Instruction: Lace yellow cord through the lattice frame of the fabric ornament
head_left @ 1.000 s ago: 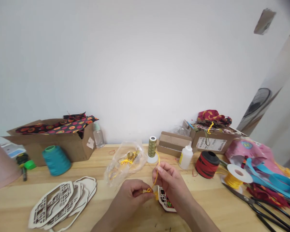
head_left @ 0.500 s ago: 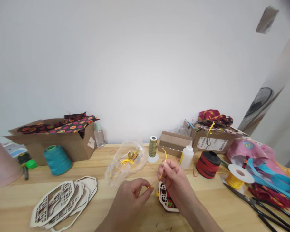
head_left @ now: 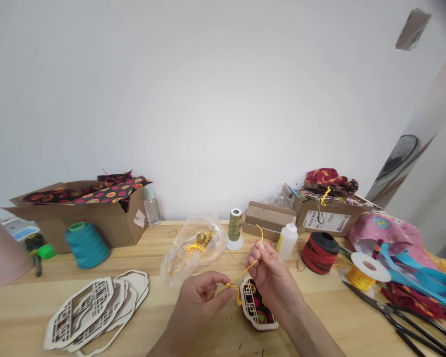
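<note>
Low over the table's middle, my left hand (head_left: 208, 300) pinches a thin yellow cord (head_left: 248, 267) close to a small knot. Higher and to the right, my right hand (head_left: 270, 267) grips the cord's other end, with a short tip sticking up past the fingers. Between the hands the cord runs fairly straight, and a loop of it dangles below the left fingertips. Under my right hand lies a fretwork wooden ornament (head_left: 251, 306) backed with dark flowered fabric, partly hidden by that hand and wrist.
Fretwork wooden pieces (head_left: 92, 312) are stacked at left, near a teal thread cone (head_left: 86, 245). A plastic bag (head_left: 193, 248), olive thread spool (head_left: 235, 228) and white bottle (head_left: 288, 240) stand behind. Right are a red cord spool (head_left: 320, 253), yellow spool (head_left: 367, 270) and black-handled scissors (head_left: 388, 311).
My right hand has moved slightly up and right, pulling the cord between the hands straighter. More of the wooden ornament shows beneath. My left hand has barely moved.
</note>
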### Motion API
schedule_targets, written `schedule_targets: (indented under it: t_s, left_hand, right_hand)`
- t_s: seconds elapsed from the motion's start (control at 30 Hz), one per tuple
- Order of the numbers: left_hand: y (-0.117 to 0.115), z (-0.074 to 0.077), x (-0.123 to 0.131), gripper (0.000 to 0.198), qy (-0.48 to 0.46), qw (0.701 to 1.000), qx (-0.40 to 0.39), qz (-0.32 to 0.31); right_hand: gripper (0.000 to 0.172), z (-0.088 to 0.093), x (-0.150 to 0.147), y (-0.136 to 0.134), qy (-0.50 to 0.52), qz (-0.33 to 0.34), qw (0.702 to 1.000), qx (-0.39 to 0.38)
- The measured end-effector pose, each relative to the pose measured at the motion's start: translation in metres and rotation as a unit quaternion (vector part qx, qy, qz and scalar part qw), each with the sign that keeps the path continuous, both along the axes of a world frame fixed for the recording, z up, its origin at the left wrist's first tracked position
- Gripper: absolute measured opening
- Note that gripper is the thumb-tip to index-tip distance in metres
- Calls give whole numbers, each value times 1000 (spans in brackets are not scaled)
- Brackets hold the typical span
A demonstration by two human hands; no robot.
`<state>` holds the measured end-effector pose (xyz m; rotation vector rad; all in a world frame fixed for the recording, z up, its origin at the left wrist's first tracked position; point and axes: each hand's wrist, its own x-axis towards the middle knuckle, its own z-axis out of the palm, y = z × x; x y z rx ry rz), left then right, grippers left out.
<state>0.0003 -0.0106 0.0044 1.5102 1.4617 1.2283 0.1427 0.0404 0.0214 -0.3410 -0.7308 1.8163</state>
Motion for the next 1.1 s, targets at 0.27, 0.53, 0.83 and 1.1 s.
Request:
schedule_targets:
  t_s: [0.27, 0.53, 0.83, 1.1]
  left_hand:
    - [4, 1, -1, 24, -32, 997, -44, 49]
    - [9, 3, -6, 19, -140, 986, -90, 27]
    - [9, 8, -7, 27, -201, 961, -186, 34]
    - [6, 7, -7, 26, -242, 954, -179, 19]
  right_hand:
    - [15, 2, -4, -6, -84, -5, 995, 55]
    - [20, -6, -6, -12, -478, -93, 783, 387]
    - [9, -16, -8, -1, -555, -76, 725, 400]
    - [23, -16, -7, -4, -585, -91, 691, 415]
